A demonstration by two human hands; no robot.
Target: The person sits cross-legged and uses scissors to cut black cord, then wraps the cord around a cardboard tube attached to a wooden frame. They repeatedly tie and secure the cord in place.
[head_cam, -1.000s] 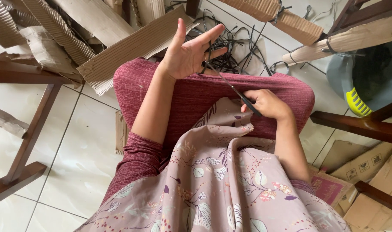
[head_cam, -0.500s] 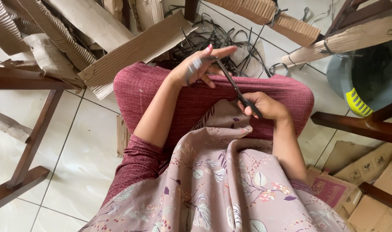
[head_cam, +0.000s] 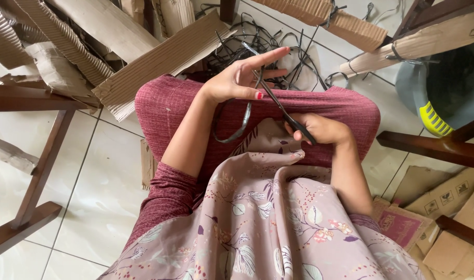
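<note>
Left hand (head_cam: pixel 237 80) has thumb and fingers pinching a black plastic strap (head_cam: pixel 237 122), index finger sticking out straight; the strap curls down in a loop over the lap. Right hand (head_cam: pixel 322 129) is curled tight around the handles of black scissors (head_cam: pixel 281 106), with the blades angled up to the strap right by the left fingers. All of it sits over maroon-clad knees, with a tangle of black straps (head_cam: pixel 257 44) and corrugated cardboard (head_cam: pixel 159 62) on the tiled floor beyond.
</note>
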